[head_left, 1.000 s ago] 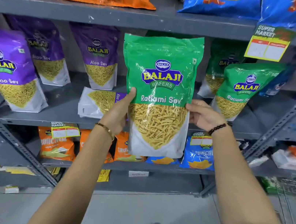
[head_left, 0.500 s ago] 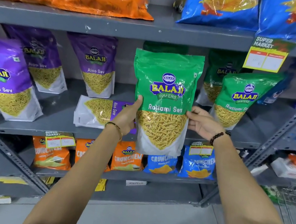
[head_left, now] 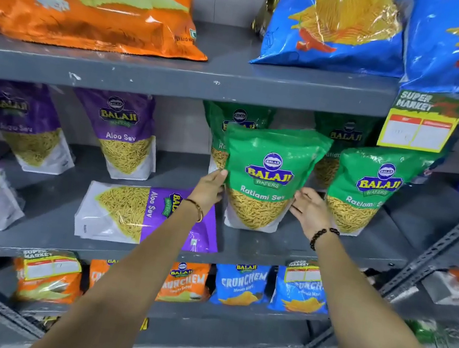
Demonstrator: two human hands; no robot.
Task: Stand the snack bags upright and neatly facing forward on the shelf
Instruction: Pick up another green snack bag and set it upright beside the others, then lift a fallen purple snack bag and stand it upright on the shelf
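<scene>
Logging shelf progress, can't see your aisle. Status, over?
Left hand and right hand flank the green Ratlami Sev bag, upright, facing forward on the middle shelf. Purple Aloo Sev bag lies flat beside it, unfixed.

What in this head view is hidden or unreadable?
- Price tag figures: too blurred.
- Rear green bag: lower part hidden by the front green bag.
- Lying purple bag: logo covered by the left hand.
- Right hand: contact with the bag unclear.

At frame centre, a Ratlami Sev bag [head_left: 266, 179] is stood on the middle shelf [head_left: 315, 246]; an Aloo Sev bag [head_left: 139, 214] is laid flat at its left.
</scene>
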